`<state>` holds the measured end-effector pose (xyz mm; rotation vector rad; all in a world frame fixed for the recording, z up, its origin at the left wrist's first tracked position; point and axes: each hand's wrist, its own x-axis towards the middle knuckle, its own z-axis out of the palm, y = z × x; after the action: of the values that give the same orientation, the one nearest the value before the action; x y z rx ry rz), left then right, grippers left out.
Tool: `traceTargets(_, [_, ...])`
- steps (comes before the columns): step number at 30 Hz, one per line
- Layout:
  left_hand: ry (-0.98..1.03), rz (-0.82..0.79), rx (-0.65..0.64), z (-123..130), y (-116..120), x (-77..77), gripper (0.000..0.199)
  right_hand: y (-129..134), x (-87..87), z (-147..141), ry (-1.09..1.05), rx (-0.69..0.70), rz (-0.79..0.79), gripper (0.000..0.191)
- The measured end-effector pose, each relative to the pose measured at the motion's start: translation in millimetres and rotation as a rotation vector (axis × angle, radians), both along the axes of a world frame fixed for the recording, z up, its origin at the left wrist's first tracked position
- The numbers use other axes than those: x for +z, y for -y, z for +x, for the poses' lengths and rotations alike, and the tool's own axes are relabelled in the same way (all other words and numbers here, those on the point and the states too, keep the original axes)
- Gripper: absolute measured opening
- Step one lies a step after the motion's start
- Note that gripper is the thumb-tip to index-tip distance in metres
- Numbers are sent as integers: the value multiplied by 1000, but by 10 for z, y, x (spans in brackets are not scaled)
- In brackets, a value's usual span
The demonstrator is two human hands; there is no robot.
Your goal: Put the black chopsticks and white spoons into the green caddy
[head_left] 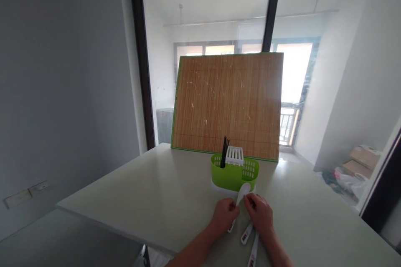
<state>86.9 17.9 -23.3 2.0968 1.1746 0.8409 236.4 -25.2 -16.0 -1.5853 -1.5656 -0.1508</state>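
Note:
A white spoon (244, 190) is pinched in my left hand (224, 214), its bowl pointing up and its handle end showing below the fingers. My right hand (259, 212) is beside it, fingers curled close to the spoon's bowl; what its fingertips hold, if anything, is hidden. Two more white handles, one short (246, 234) and one longer (253, 252), lie on the table under and below my right hand. Just beyond my hands stands a green utensil basket (230, 177) with a white slotted insert (234, 155) and black chopsticks (224, 152) standing in its left part.
The white table (140, 192) extends to both sides. Behind the basket a bamboo mat board (228, 104) with green edging leans upright before a glass partition. Cardboard boxes (363, 160) and bags are on the floor at the right.

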Motion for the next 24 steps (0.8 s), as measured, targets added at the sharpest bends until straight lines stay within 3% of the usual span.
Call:
traceTargets(3, [193, 62, 21, -70, -2, 23, 30, 26, 21, -38, 31, 43, -2, 31])
traceTargets(6, [241, 117, 18, -102, 42, 78, 31, 62, 56, -82, 53, 119, -9, 28])
traceTargets(12, [125, 181, -24, -114, 145, 119, 25, 81, 60, -130, 34, 213, -11, 30])
traceTargets(20, [-19, 270, -74, -126, 193, 75, 24, 25, -73, -134, 126, 113, -1, 38])
traceTargets(24, [36, 255, -39, -246, 176, 199, 19, 19, -65, -155, 143, 127, 6, 35])
